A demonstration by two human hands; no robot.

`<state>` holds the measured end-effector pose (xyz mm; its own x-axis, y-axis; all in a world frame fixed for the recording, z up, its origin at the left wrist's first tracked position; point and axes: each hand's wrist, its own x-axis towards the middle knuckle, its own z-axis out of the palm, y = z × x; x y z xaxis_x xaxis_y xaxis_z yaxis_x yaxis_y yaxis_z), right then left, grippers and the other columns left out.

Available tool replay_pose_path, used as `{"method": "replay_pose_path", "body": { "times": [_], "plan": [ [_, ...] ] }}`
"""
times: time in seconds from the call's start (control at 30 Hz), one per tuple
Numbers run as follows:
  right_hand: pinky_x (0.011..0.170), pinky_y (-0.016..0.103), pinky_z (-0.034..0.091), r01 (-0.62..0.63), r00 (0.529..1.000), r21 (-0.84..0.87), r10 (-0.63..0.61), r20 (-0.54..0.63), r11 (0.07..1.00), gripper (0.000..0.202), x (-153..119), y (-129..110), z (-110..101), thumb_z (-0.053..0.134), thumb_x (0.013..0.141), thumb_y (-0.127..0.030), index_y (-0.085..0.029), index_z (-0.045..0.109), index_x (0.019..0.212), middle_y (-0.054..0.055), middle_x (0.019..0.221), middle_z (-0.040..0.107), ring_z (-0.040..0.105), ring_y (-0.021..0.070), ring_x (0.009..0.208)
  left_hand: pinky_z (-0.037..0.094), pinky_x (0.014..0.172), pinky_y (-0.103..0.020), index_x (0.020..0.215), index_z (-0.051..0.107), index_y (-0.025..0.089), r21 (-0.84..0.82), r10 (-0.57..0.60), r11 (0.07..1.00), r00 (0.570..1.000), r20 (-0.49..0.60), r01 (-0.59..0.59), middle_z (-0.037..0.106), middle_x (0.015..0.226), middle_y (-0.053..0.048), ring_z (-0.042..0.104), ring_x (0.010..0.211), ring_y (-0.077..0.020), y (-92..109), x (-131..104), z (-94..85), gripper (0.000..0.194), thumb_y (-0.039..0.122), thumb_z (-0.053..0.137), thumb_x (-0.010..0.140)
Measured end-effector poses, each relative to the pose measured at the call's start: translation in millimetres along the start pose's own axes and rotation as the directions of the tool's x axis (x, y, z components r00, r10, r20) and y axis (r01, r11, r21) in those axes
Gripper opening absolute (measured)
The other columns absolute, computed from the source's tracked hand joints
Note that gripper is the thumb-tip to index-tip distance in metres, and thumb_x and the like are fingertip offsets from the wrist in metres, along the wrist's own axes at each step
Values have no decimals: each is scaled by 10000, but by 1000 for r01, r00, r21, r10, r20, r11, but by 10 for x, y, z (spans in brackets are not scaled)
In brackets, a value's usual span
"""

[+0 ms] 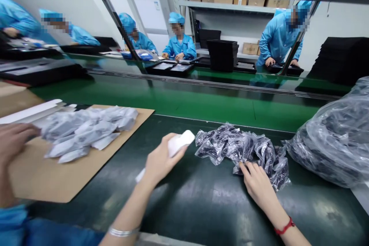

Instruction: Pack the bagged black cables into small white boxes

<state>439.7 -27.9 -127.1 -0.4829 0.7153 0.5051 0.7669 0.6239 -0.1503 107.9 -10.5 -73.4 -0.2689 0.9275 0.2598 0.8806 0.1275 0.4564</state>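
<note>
While the left hand [160,159] curls around a long white object [184,141], the right hand [258,184], fingers bent, grip unclear, touches dark pieces in crinkled clear plastic [245,146] at right; overlapping wrappers could drag neighbours.

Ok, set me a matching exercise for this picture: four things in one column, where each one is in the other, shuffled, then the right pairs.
Things
1. White box
2. Dark packets in clear wrap
3. Pale packets
4. Large clear bag

Places
A. In a pile on the cardboard sheet
B. At the right edge of the picture
C. Held in the left hand
D. In a pile that the fingers of the right hand touch

Right pairs: 1-C, 2-D, 3-A, 4-B
</note>
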Motion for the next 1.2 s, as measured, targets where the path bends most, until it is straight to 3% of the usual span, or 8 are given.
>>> {"method": "replay_pose_path", "body": {
  "times": [0.17,0.27,0.37,0.43,0.57,0.67,0.97,1.2],
  "plan": [
    [657,255,533,-182,969,216,212,-126,959,230,194,-79,-234,505,953,-269,-190,492,1168,55,939,622,630,145,768,484,599,-228,1048,449,251,-428,319,756,850,-419,-495,618,890,11,622,672,-132,748,-325,282,201,381,516,909],
    [582,226,532,-297,828,546,496,-262,783,417,258,-238,-588,551,949,-304,-197,384,1317,55,971,635,633,120,700,468,574,-217,1032,428,239,-588,272,565,804,-529,-578,557,885,5,574,648,-109,1053,-455,409,101,288,458,949],
    [654,232,562,-202,673,803,675,-302,561,370,282,-431,-936,617,908,-252,-227,503,1259,67,1049,656,666,137,807,464,562,-225,1007,413,232,-662,222,470,805,-551,-583,532,870,-2,562,639,-113,1254,-569,489,86,275,456,946],
    [729,256,573,-121,707,762,594,-383,636,275,294,-532,-1111,596,907,-189,-213,572,1180,80,1057,667,672,167,921,476,573,-240,1000,418,228,-637,249,486,794,-555,-598,541,857,-15,595,680,-139,1344,-634,528,114,310,465,936],
    [748,301,552,92,896,411,104,-432,907,202,381,-618,-1298,562,890,-99,-203,591,1060,70,948,673,637,182,914,469,534,-241,1008,437,227,-557,350,511,751,-560,-654,563,838,-35,637,724,-182,1417,-674,578,188,363,508,900],
    [708,267,506,193,909,129,-128,-396,973,220,485,-622,-1353,540,864,-14,-192,577,989,63,945,667,575,151,856,490,551,-249,1025,438,230,-578,391,468,743,-543,-669,584,834,-41,650,749,-194,1415,-639,581,209,377,520,901],
    [766,315,483,225,953,4,-219,-210,974,391,671,-412,-1468,487,889,-14,-218,577,1210,43,976,651,525,184,896,561,641,-283,1181,405,219,-572,455,490,752,-477,-658,624,937,-56,672,801,-195,1390,-642,643,477,349,675,809],
    [802,368,366,244,960,-69,-251,-121,967,286,737,-383,-1246,477,885,-44,-202,596,1092,28,964,687,518,209,946,598,662,-300,1242,392,207,-547,430,502,742,-513,-670,662,951,-54,712,778,-198,1424,-692,621,554,354,690,799]
  ]
}}
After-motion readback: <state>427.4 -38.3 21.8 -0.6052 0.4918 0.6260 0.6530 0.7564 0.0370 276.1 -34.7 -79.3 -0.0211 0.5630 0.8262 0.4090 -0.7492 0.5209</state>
